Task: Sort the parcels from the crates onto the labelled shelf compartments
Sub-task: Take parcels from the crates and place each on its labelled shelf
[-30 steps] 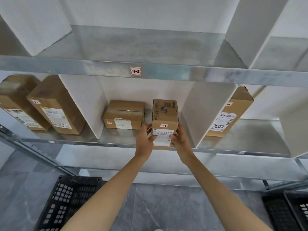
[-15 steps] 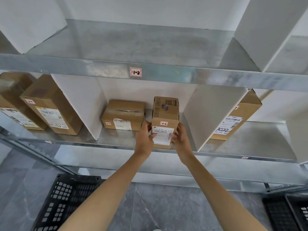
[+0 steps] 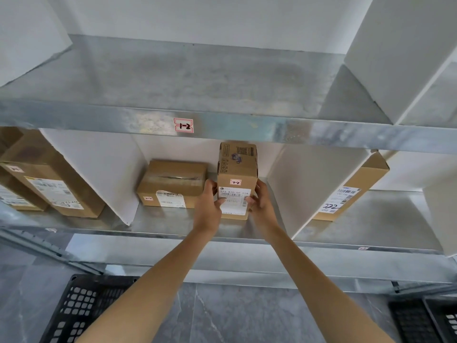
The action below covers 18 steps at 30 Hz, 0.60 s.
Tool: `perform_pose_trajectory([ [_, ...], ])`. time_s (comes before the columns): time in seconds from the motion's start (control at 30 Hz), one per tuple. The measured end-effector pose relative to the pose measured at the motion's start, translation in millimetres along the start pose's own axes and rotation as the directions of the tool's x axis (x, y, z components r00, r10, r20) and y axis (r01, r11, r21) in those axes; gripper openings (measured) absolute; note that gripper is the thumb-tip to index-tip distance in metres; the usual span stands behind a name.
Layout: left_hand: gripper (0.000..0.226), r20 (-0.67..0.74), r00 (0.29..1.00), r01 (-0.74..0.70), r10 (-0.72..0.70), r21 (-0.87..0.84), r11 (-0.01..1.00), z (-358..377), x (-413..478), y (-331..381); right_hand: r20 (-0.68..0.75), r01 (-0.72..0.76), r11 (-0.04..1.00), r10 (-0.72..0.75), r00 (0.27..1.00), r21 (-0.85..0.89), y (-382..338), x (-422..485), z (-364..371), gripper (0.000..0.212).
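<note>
Head view: my left hand point(image 3: 209, 204) and right hand point(image 3: 261, 203) clasp the 2-2 parcel point(image 3: 236, 174) below the 1-2 label point(image 3: 183, 125); placing, I judge, release next

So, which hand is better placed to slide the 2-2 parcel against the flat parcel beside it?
Probably the right hand: it grips the 2-2 parcel on its right side and can push it leftward. The left hand sits between it and the flat parcel, so it is in the way.
</note>
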<state>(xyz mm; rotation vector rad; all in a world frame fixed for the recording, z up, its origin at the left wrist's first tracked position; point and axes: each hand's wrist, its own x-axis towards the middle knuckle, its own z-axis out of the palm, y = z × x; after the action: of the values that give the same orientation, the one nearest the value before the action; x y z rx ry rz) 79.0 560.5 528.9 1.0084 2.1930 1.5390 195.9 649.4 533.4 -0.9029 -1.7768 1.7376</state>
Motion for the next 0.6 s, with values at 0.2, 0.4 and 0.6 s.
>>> perform_pose_trajectory([
  [0.2, 0.043, 0.062, 0.995, 0.074, -0.074, 0.008, 0.997, -5, 5, 9, -0.037, -0.031, 0.978, 0.024, 0.999, -0.207, -13, -1, -1, 0.053],
  [0.4, 0.051, 0.151, 0.969, 0.171, -0.194, 0.153, 0.973, -26, 7, 17, -0.091, -0.166, 0.908, 0.141, 0.986, -0.386, -30, -10, -11, 0.066],
  [0.6, 0.032, -0.009, 0.992, 0.127, -0.127, 0.162, 0.979, -65, -4, 71, -0.208, -0.12, 0.903, 0.035, 0.978, -0.412, -77, -38, -19, 0.056],
])
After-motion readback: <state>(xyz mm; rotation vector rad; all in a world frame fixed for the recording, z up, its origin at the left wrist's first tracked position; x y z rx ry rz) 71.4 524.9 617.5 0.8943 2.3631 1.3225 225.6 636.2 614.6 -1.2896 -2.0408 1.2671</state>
